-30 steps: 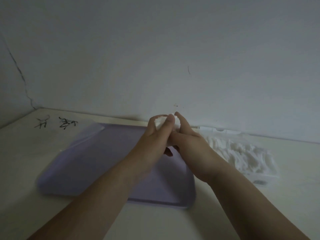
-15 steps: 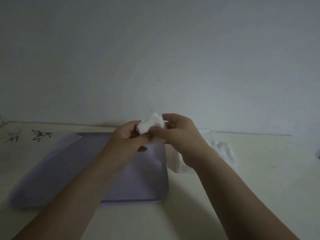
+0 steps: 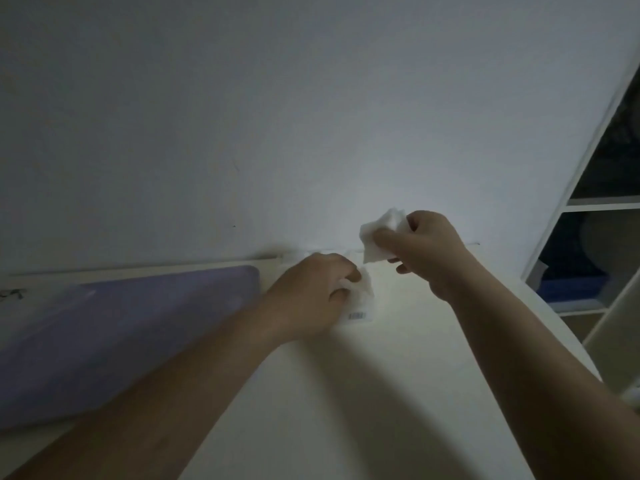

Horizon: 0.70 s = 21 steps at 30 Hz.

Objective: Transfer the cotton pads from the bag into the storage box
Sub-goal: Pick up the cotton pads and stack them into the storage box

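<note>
Over one table (image 3: 363, 393), two hands: right hand (image 3: 426, 251) pinches one wad of cotton pads (image 3: 377, 237); left hand (image 3: 311, 292) grips one bag (image 3: 360, 315).

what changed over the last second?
The hands split: the left hand let go of the cotton pads and dropped to grip the bag on the table; the right hand carried the pads off to the right. The tray stayed put; the right hand still holds the pads.
</note>
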Motion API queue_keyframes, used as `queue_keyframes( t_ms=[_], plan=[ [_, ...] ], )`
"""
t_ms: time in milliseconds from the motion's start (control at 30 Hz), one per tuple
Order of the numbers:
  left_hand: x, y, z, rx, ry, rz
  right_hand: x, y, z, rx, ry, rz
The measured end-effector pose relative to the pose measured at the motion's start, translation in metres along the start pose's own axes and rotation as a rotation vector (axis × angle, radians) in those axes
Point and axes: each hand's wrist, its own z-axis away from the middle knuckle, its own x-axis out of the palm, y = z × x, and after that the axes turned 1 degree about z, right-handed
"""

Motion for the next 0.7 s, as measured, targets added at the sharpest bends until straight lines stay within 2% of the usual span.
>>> queue_keyframes(
  t_ms=[100, 167, 267, 400, 467, 600, 700],
  plan=[
    [0.012, 0.008, -0.012, 0.016, -0.226, -0.073, 0.003, 0.016, 0.007, 0.08, 0.009, -0.03],
    [0.016, 0.008, -0.017, -0.001, -0.296, -0.127, 0.01, 0.026, 0.013, 0.124, 0.023, -0.102],
    [0.017, 0.007, -0.021, 0.0, -0.312, -0.246, 0.023, 0.034, 0.019, 0.162, 0.02, -0.151],
    [0.017, -0.001, -0.019, 0.032, -0.307, -0.344, 0.03, 0.036, 0.025, 0.15, -0.067, -0.108],
    [0.018, -0.011, -0.017, 0.051, -0.283, -0.338, 0.033, 0.037, 0.021, 0.121, -0.109, -0.015],
    [0.018, -0.028, -0.014, 0.073, -0.252, -0.353, 0.037, 0.039, 0.007, 0.063, -0.164, 0.385],
    [0.016, -0.037, -0.013, 0.001, -0.2, -0.245, 0.037, 0.036, -0.003, 0.015, -0.18, 0.608]
  ],
)
